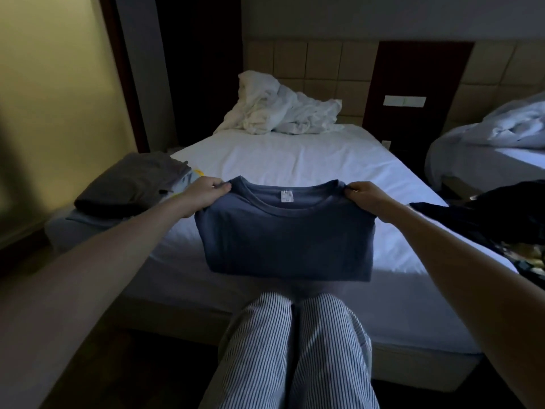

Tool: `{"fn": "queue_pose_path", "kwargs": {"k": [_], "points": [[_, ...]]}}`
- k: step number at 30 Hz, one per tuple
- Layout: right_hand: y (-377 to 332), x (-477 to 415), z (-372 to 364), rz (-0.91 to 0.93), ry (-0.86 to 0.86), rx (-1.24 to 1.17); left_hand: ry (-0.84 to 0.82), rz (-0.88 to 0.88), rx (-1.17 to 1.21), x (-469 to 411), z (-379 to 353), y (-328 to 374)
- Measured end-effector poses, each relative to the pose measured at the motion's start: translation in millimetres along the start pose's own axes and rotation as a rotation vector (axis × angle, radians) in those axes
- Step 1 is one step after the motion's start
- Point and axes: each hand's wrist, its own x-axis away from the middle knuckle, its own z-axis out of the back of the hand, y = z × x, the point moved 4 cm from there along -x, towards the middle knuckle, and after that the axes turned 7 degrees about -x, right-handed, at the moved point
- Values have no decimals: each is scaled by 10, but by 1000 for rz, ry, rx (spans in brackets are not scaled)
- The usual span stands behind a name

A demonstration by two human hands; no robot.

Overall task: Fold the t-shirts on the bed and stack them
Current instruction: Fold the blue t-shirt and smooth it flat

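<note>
A folded dark blue t-shirt (287, 237) hangs in the air over the near part of the white bed (295, 154), its collar and white label facing me. My left hand (203, 193) pinches the shirt's left shoulder and my right hand (367, 197) pinches the right shoulder. A stack of folded garments, with a dark grey t-shirt (132, 181) on top, lies at the bed's left corner. A heap of black clothes (495, 216) sits at the bed's right edge.
A crumpled white duvet (283, 109) lies at the head of the bed against the padded headboard. A second bed with rumpled bedding (501, 134) stands to the right. My legs in striped trousers (295, 349) are below the shirt. A yellow wall is on the left.
</note>
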Motion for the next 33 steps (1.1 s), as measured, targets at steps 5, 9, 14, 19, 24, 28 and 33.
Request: {"fn": "queue_pose_path", "kwargs": {"k": [5,9,14,19,24,28,33], "points": [[152,-918,-106,-13,65,23,49,24,74,-854,-198,-110],[408,-1601,-204,-58,81,81,35,39,-4,-1537,-440,-258],[762,-2308,-329,-87,76,181,-15,35,-199,-2227,-763,-504],[1289,-2523,-673,-117,84,469,93,27,-476,-2325,-1250,-833],[1244,-2536,-700,-69,105,645,45,7,-712,-2306,-1196,-640],[771,-2359,-844,33,240,775,137,-131,-852,-2077,-1202,-38],[762,-1691,-1367,185,-15,669,-127,-331,-646,-1329,-1820,332]]}}
